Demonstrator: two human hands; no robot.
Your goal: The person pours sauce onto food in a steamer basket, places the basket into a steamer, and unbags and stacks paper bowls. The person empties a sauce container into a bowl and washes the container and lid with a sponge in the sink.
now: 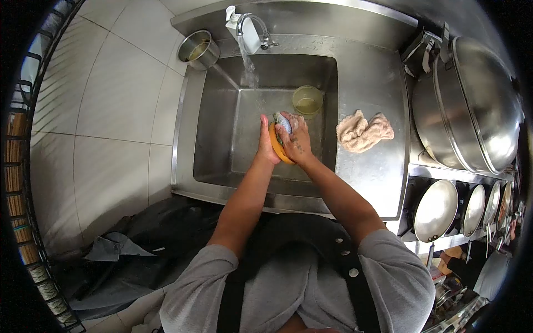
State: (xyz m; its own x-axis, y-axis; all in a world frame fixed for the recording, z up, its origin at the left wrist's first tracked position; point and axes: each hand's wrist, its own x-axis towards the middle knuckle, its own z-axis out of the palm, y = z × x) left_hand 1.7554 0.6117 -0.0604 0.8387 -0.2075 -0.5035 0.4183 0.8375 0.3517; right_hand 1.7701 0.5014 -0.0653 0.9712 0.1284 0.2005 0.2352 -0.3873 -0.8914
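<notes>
Over the sink [216, 139], my left hand [267, 143] grips an orange round dish [275, 145] by its side, the thumb pointing up along it. My right hand [298, 142] is closed on a whitish-blue and green scrubbing sponge [284, 123] and presses it into the dish. The dish is tilted on edge, so most of its inside is hidden. A translucent yellowish container [307, 101] rests on the sink floor just beyond my right hand. Water [247, 62] runs from the curved tap [252, 18] into the far left part of the sink.
A metal pot [199, 50] stands at the sink's far left corner, and a white pump bottle [244, 33] behind the tap. A crumpled pinkish cloth [363, 131] lies on the right drainboard [369, 188]. Large metal bowls [472, 105] and several pans [437, 211] fill the right-hand rack.
</notes>
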